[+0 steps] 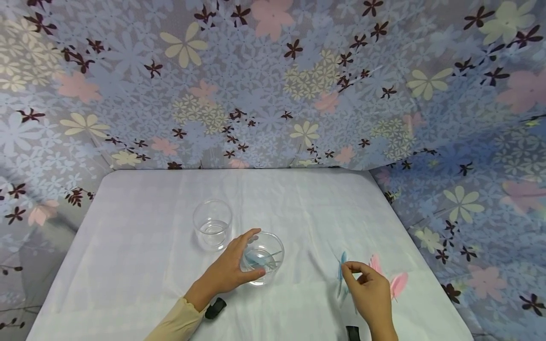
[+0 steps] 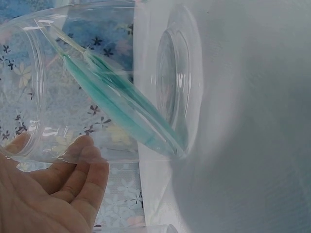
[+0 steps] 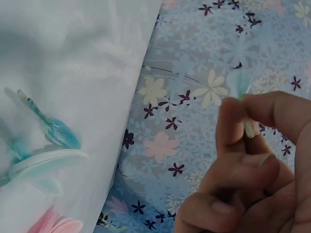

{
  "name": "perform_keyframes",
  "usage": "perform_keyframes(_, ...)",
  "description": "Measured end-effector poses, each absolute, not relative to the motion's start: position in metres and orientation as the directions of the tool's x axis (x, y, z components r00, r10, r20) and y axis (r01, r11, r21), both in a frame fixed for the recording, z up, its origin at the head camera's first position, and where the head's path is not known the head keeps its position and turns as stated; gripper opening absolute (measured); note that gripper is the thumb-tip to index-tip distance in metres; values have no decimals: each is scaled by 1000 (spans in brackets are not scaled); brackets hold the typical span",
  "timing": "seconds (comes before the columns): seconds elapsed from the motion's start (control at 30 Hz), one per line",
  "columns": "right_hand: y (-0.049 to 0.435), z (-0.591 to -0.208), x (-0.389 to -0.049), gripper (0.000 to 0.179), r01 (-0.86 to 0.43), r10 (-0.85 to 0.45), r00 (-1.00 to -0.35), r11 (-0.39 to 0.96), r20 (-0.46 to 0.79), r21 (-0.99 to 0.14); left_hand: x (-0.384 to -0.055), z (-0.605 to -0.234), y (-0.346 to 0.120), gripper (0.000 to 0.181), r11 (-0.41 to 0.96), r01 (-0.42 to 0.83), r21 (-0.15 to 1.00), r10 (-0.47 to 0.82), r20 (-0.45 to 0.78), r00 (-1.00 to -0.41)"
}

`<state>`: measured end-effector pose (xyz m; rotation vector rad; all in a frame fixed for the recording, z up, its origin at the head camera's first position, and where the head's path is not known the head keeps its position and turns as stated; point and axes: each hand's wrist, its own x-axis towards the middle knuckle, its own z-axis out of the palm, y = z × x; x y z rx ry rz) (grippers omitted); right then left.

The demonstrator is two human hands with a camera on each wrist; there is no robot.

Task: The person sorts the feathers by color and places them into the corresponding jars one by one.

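Observation:
My left hand [image 1: 232, 265] curves round the side of a clear cup [image 1: 279, 258], thumb at the near side and fingers at the far side. Inside this cup lean blue-green feathers [image 2: 109, 102], their quills toward the rim. My right hand [image 1: 370, 289] pinches a pale blue feather [image 3: 239, 83] between thumb and forefinger, above the right part of the table. More blue feathers [image 3: 63, 133] lie on the cloth by that hand. Pink feathers [image 1: 399, 284] rest just to its right, partly hidden by the hand in the head view.
A second clear cup [image 1: 212, 215] stands behind and left of the held one. White cloth covers the table [image 1: 141, 222]. Flowered fabric [image 1: 256, 94] hangs behind it and at both sides.

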<state>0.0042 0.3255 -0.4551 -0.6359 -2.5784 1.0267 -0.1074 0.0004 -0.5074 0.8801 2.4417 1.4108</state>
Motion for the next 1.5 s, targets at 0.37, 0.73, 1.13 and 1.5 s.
perform_keyframes(0.37,323,-450,3,4,93,408,-878,658,250,-747,-107,-505,0,92,397,388,832,568,109,-816)
perform_keyframes(0.73,315,-434,-8,14,-111,227,-907,683,354,-722,-108,-504,0,92,407,389,826,566,106,-817)
perform_keyframes(1.13,291,-417,-25,17,-257,35,-927,667,374,-699,-108,-506,0,92,387,393,834,579,111,-807)
perform_keyframes(1.5,276,-412,-38,20,-308,-69,-930,682,360,-664,-109,-505,-1,91,373,405,835,583,129,-803)
